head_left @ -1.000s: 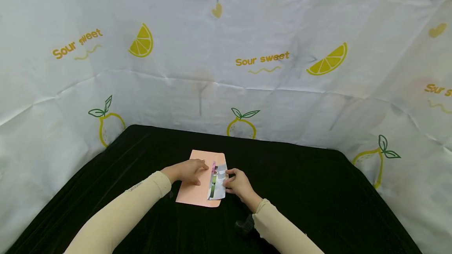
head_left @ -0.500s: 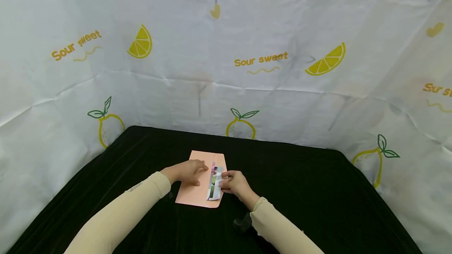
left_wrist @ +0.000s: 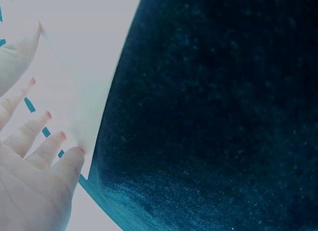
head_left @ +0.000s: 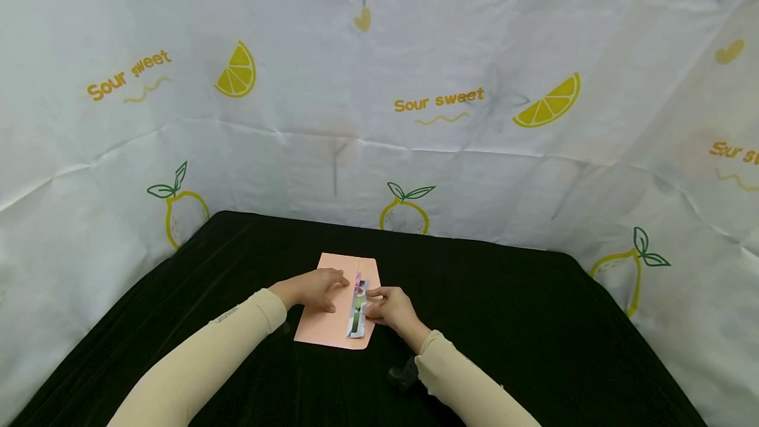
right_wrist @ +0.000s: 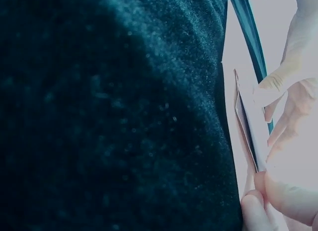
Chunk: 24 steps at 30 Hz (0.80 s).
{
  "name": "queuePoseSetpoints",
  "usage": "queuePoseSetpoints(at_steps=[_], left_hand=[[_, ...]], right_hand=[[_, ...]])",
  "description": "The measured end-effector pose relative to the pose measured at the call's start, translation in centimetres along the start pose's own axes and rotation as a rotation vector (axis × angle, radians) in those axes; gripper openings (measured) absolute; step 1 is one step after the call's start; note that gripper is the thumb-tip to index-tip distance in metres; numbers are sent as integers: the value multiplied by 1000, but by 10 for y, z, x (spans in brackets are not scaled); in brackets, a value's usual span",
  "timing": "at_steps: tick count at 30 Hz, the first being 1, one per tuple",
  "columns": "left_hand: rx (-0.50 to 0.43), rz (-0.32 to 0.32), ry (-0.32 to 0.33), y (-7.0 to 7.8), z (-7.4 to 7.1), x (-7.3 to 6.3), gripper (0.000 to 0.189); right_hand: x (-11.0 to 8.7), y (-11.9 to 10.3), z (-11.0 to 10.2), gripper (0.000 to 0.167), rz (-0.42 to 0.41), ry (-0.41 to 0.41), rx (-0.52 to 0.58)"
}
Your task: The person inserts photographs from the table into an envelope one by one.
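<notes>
A pink envelope [head_left: 314, 328] lies on the black cloth in the head view, its opening towards the right. Out of that opening sticks a strip of a printed picture card [head_left: 358, 315], pink, green and grey; its left part is hidden inside the envelope. My left hand [head_left: 308, 287] rests on the envelope with fingers spread, and the left wrist view shows these fingers [left_wrist: 39, 161] nearly straight on the pale paper. My right hand [head_left: 394, 312] pinches the card's right edge between thumb and fingers. From the right wrist, the envelope's mouth [right_wrist: 241, 112] shows gaping slightly.
A black velvety cloth [head_left: 504, 321] covers the table. Near my right wrist a small dark device [head_left: 403, 374] shows just above the cloth. Behind the table hangs a white curtain [head_left: 296, 84] printed with lemons and words.
My right hand has moved left with the card, and less of the card shows outside the envelope. The left hand stays in place on the envelope.
</notes>
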<state>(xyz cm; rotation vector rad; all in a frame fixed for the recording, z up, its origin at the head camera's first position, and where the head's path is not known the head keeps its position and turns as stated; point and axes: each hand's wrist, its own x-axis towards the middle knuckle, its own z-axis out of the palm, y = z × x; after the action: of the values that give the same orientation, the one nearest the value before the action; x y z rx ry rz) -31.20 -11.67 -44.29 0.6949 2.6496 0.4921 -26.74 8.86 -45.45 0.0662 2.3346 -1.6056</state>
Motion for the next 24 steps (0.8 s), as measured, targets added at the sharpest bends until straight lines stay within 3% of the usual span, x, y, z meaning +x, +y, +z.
queuePoseSetpoints(at_steps=[10, 24], left_hand=[[-4, -2, 9, 1, -1, -3, 55], [-17, -4, 6, 3, -2, -4, 54]], right_hand=[[2, 1, 2, 41, 3, 29, -25], [4, 3, 4, 20, 5, 47, -29]])
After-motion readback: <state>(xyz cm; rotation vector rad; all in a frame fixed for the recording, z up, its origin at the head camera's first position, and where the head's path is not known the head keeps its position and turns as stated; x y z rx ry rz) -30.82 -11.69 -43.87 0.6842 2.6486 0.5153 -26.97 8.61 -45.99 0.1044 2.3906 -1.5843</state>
